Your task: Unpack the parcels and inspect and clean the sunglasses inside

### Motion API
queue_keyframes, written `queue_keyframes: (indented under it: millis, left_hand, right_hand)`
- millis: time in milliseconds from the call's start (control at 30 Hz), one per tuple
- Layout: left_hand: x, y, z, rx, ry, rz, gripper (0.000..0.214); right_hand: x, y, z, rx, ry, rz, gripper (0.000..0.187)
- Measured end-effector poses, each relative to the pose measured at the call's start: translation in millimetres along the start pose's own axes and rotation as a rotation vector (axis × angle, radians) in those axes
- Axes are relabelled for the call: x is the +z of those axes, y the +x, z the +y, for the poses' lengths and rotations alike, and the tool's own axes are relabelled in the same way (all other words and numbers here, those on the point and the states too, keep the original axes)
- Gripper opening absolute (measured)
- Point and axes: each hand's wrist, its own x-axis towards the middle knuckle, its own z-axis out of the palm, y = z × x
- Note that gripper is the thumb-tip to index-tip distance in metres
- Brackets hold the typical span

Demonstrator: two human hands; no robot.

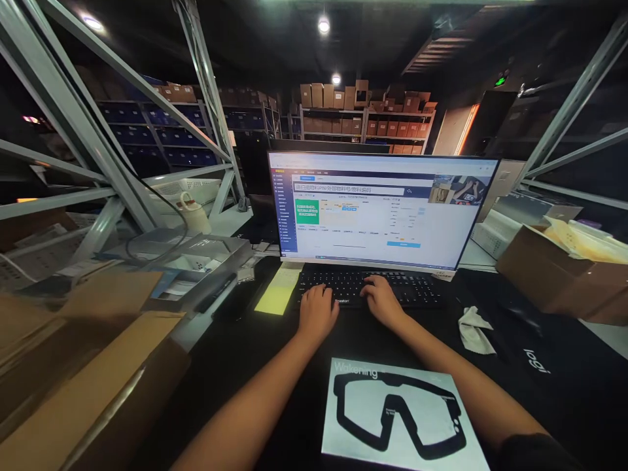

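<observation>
Both hands rest on a black keyboard (415,292) in front of a lit monitor (353,242). My left hand (317,311) lies on its left part, fingers bent over the keys and holding nothing. Over the middle of the keyboard is my right hand (381,299), its fingers apart and curved onto the keys, also without anything in it. Between my forearms, nearer to me, lies a flat white box (392,418) printed with black glasses and the word "Wakening". A yellow-green slip of paper (277,291) sits left of the keyboard.
A crumpled white cloth (475,330) lies on the black desk mat (564,373). An open cardboard box (554,275) stands at right, with large cardboard (93,386) at left. A grey tray (201,268) sits beside metal rack posts (83,111). Stocked shelves (366,121) fill the background.
</observation>
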Motion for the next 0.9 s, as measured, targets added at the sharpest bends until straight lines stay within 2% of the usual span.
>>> queue_keyframes:
  millis: [200,367,433,667,767,900]
  left_hand:
    - [1.7,0,-1,-0.022,-0.047,0.023,0.023]
    - [4.9,-1,-1,-0.081,-0.108,0.075,0.055]
    - [6.0,-1,-1,-0.096,-0.127,0.087,0.060]
    - [3.3,0,-5,-0.176,-0.131,0.161,0.061]
    - [0.1,-1,-11,-0.219,-0.114,0.184,0.051]
    - [-1.7,-3,-13,-0.148,-0.097,0.153,0.032]
  right_hand:
    - [5,-4,-12,-0.078,-0.005,-0.019,0.024]
    - [14,-3,-22,-0.146,-0.016,-0.059,0.027]
    - [16,-2,-24,-0.163,-0.018,-0.070,0.028]
    - [14,-2,-16,-0.121,-0.029,-0.027,0.026]
    - [15,-3,-15,-0.112,-0.030,-0.017,0.023]
    - [16,-4,-18,-0.116,-0.037,-0.016,0.022]
